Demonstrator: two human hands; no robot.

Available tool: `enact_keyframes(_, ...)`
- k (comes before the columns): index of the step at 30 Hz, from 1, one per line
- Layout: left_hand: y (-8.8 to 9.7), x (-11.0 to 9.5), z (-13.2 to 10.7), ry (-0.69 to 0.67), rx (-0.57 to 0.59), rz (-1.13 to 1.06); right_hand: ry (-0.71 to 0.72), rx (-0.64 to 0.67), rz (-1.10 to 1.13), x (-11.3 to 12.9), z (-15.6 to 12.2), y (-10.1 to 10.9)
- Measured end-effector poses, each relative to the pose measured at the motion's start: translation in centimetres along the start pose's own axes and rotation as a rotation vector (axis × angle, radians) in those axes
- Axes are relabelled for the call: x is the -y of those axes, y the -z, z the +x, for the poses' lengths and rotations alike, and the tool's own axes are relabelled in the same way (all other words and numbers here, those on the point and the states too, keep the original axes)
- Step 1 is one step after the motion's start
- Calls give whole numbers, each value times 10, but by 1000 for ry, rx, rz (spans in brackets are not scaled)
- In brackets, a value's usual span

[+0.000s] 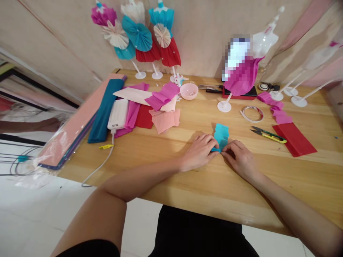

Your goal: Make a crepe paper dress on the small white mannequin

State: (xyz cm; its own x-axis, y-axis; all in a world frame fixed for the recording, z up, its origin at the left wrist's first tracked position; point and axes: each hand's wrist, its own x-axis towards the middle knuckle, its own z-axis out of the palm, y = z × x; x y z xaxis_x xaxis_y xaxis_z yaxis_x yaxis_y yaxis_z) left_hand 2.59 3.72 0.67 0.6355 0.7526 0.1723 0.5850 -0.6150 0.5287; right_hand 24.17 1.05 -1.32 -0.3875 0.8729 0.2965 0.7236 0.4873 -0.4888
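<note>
A turquoise crepe paper strip (221, 136) sits near the middle of the bench (214, 185), toward the front edge, held between both hands. Its lower end is folded tight into a narrow pleat; the upper part stands loose and crinkled, not yet folded, so only the bottom of this strip looks worked. The left hand (198, 152) is nearly closed, fingers curled over the fold from the left. The right hand (239, 159) pinches the same fold from the other side with bent fingers, and the two hands nearly meet there.

Right of the hands lie yellow-handled thread snips (268, 135), then a red paper sheet (294, 139) near the right edge. Behind these are magenta crepe scraps (278, 112) and a white band coil (252, 114). Along the back edge stand paper dress models (151, 53) on white stands, finished-looking, plus a magenta one (242, 76), its top pixelated, and a pink bowl (189, 91). Toward the left edge are a white power bank (118, 114) with its cable, salmon crepe pieces (164, 120), and a teal crepe roll (104, 110).
</note>
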Motion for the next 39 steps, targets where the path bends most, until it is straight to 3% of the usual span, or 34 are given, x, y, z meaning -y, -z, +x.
enact_keyframes(9,-1,4,2,-1,34,-26,121,7,-79,6,-3,2)
enact_keyframes(39,-5,6,0,-52,20,24,83,-16,-43,5,-3,1)
